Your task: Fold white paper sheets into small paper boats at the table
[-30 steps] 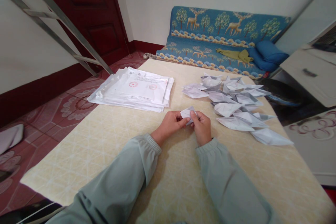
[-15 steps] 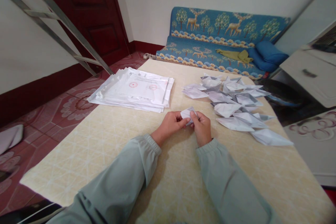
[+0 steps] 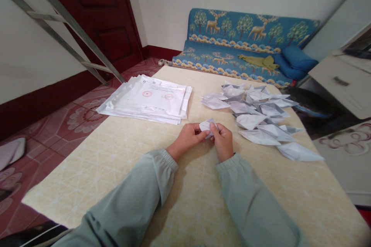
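Observation:
A small folded piece of white paper is pinched between my two hands over the middle of the table. My left hand grips its left side, thumb on the near edge. My right hand presses its thumb on the paper's face from the right; the fingers beneath are partly hidden. To the right lies a cluster of several folded paper boats, pointed at both ends. Left of my hands and farther back rests a stack of paper sheets, the top one bearing red round stamps.
Behind the table stands a blue sofa with a deer pattern, a yellowish cloth and a blue cushion. A metal ladder leans at the left near a dark red door. A white cabinet is at the right.

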Demonstrator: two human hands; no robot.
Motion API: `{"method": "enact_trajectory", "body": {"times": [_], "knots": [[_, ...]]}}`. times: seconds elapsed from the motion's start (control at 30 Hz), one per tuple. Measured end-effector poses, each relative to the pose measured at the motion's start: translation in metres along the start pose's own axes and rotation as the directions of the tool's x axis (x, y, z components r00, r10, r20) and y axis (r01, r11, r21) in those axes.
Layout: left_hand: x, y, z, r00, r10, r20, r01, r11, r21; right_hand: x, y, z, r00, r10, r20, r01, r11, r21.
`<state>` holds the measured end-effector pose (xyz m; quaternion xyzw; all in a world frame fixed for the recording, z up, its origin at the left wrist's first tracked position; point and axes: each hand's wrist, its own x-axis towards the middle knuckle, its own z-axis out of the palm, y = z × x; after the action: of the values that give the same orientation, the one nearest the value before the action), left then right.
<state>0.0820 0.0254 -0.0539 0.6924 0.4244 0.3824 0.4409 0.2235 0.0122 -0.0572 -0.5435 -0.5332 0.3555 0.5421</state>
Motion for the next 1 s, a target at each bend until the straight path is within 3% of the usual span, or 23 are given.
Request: {"method": "enact_trajectory", "body": {"times": [1.0], "knots": [[0.0003,0.0010,0.0002,1.000,-0.005,0.002,0.005,1.000,-0.021,-0.0006,-0.0017,-0.0004,1.000,0.004,-0.001,-0.004,1.000,0.003]]}}
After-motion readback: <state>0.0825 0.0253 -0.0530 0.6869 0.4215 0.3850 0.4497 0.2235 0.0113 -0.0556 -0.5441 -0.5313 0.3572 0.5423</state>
